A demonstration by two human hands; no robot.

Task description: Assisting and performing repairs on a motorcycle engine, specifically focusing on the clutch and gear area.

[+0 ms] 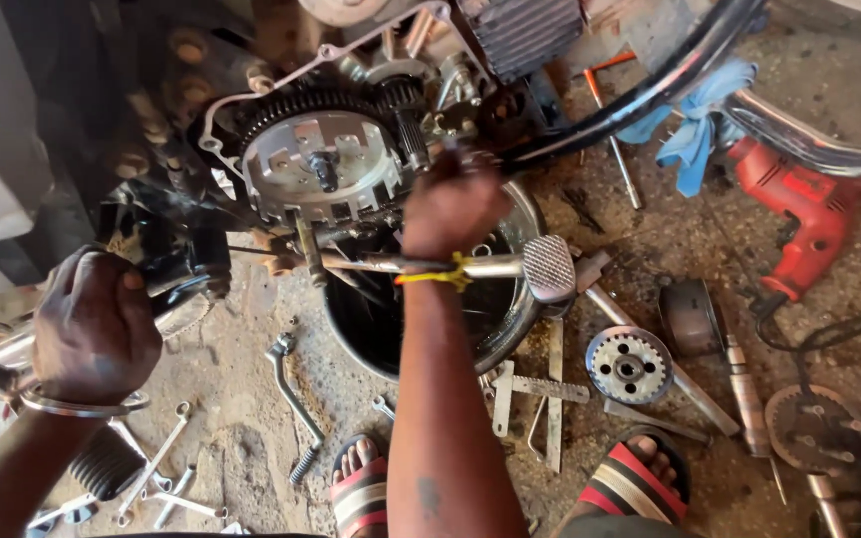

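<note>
Open motorcycle engine (351, 130) hangs above a black pan (510, 319); its round silver clutch basket (321, 164) faces outward, ringed by dark gear teeth.

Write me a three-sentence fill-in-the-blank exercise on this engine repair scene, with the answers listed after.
1. The right hand wears a thin ____ wristband.
2. A round black bucket sits directly ____ the open silver clutch basket.
3. The power drill lying on the concrete floor is ____ in colour.

Missing words: yellow; below; red

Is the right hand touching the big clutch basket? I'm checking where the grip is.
Apart. Head view: the right hand sits beside the small gear, with bare metal visible between it and the clutch basket.
</note>
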